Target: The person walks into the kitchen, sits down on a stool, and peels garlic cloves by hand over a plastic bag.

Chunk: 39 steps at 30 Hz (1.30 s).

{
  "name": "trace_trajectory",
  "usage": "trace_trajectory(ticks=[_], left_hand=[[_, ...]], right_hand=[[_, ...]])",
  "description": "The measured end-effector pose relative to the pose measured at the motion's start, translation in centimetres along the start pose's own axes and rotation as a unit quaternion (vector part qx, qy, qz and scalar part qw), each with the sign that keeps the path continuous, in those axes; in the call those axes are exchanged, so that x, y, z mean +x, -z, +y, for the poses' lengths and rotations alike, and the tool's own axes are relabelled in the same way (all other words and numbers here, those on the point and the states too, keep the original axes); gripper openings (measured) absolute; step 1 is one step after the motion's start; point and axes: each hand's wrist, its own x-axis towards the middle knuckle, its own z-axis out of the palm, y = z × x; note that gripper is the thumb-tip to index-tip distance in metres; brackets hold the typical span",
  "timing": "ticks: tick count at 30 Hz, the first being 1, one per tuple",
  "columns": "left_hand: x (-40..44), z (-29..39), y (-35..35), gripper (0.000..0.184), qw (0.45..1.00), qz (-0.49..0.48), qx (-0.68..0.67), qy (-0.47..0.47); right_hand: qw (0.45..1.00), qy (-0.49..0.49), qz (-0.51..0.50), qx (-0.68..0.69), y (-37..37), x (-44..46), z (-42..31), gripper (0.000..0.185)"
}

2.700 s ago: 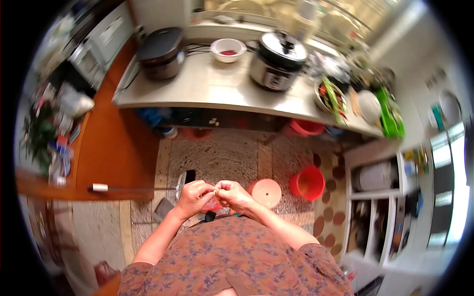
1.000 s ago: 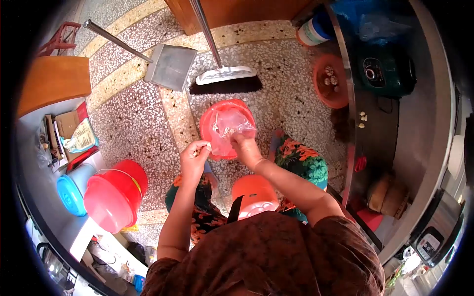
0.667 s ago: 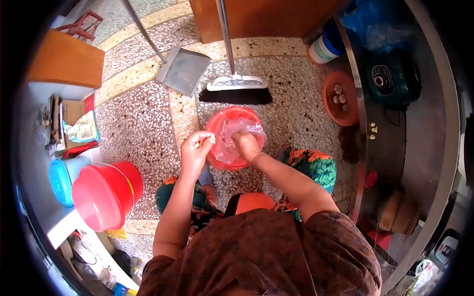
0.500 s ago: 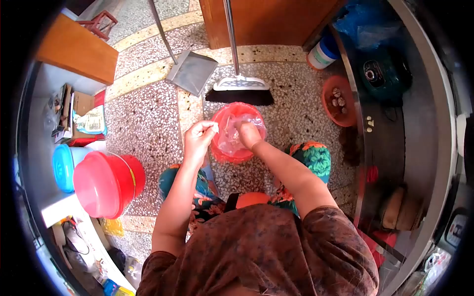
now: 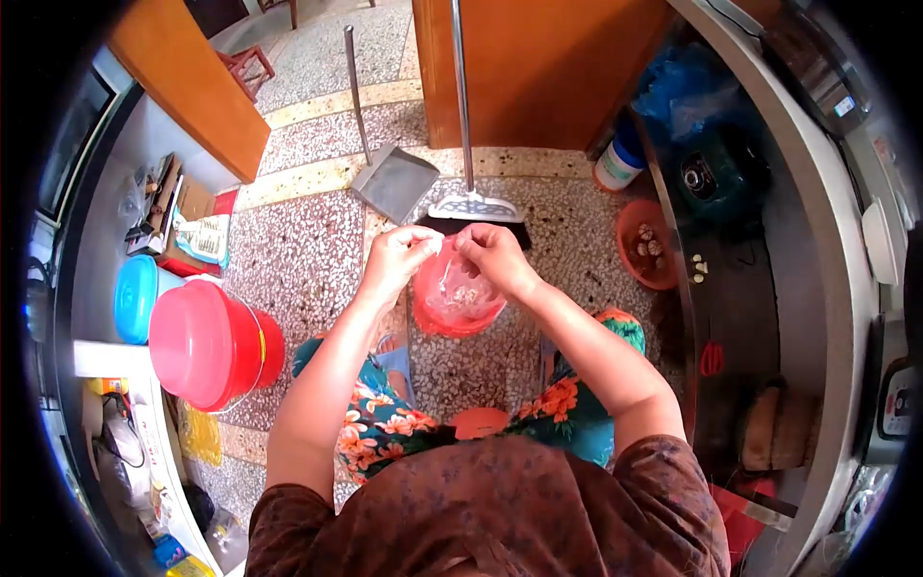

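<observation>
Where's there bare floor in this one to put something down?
One patch of floor lies between the bucket and the left hand, nearer than the dustpan. Another lies between the bin and the bowl. It is crowded at the bin's far side, where both hands and the broom overlap in view.

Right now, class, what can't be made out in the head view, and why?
In the head view:
White piece at left hand: too small to identify.
Pale bits in red bin: too small to identify.
Orange object: partly hidden by the brown shirt.
Broom handle: top cut off by the upper edge.
</observation>
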Motion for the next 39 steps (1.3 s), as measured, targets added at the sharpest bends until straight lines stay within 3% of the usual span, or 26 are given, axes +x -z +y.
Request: trace_trajectory(ticks=[2,6,9,14,27,29,30,32,39], left_hand=[[0.4,1.1,-1.2,0.014,0.999,-0.008,-0.011,-0.034],[1.5,0.9,-2.1,0.015,0.997,-0.021,-0.069,0.005],[1.8,0.7,-3.7,0.014,0.971,-0.067,-0.23,0.017],[2.3,0.8,-5.5,0.014,0.975,-0.079,-0.205,0.035],[1.8,1.1,-7.1,0.011,0.97,-0.106,-0.218,-0.027],[1.6,1.5,-7.7,0.008,0.987,-0.021,-0.07,-0.145],[1.6,1.8,-7.5,0.008,0.987,-0.021,-0.071,-0.145],[1.6,2.3,-6.9,0.008,0.955,0.005,0.148,-0.255],[0.7,2.7,-6.8,0.013,0.915,0.039,0.262,-0.304]], right_hand=[[1.0,0.014,0.01,0.021,0.2,-0.9,-2.1,0.017],[0.994,0.016,0.019,0.111,1.3,-2.0,-2.9,0.014],[0.984,-0.015,0.006,0.176,2.0,-2.9,-2.8,0.011],[0.979,-0.028,0.006,0.2,2.4,-3.9,-4.0,0.011],[0.985,0.085,0.075,0.13,2.3,-4.1,-4.0,0.004],[0.987,0.079,0.107,0.091,2.2,-4.1,-3.7,0.004],[0.987,0.079,0.107,0.09,2.3,-4.1,-4.0,0.004],[0.988,0.086,0.117,0.054,2.5,-4.2,-4.6,0.005],[0.983,0.12,0.138,-0.004,2.0,-3.8,-3.9,0.008]])
